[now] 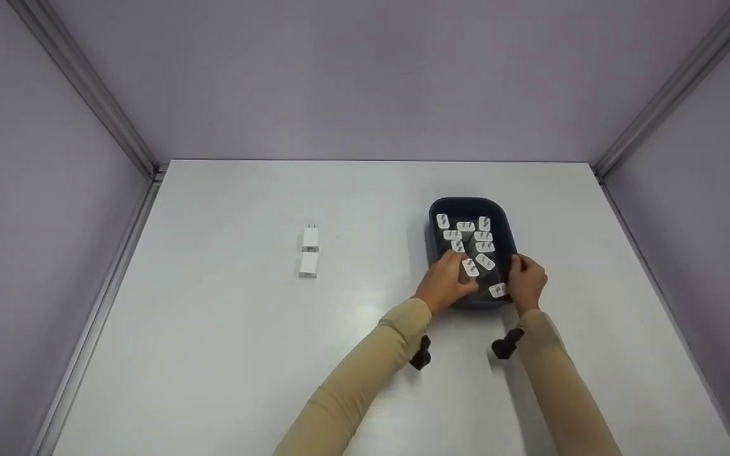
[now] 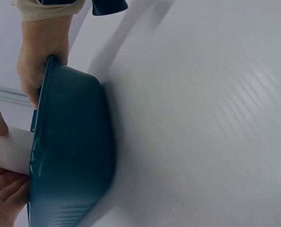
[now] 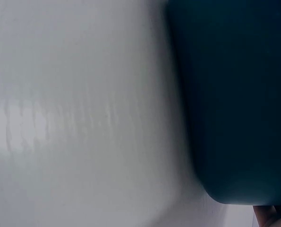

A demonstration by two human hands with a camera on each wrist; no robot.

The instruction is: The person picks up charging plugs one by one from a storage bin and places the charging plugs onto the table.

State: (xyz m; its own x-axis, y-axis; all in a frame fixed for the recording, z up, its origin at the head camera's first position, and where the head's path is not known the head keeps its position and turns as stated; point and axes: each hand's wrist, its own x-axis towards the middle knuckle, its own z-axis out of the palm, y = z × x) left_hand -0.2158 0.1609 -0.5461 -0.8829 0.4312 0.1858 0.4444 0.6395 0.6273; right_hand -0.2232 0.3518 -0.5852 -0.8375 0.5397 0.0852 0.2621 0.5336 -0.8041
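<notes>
A dark blue-green bin (image 1: pixel 466 201) stands right of the table's middle, holding several white plug adapters with their prongs showing. My left hand (image 1: pixel 444 282) reaches over its near left side and pinches one white plug adapter (image 1: pixel 470 267) between fingers and thumb. In the left wrist view, this adapter (image 2: pixel 15 150) sticks up past the rim. At the bin's near right side, my right hand (image 1: pixel 528 282) grips the rim. In the right wrist view, the bin's outer wall (image 3: pixel 239 109) covers most of the right half, with only a bit of fingers below.
Two more white adapters lie end to end on the white table (image 1: pixel 213 348), left of the bin: a farther adapter (image 1: pixel 310 239) with prongs pointing away and a nearer adapter (image 1: pixel 308 265). Pale walls (image 1: pixel 371 82) enclose the table at the back and sides.
</notes>
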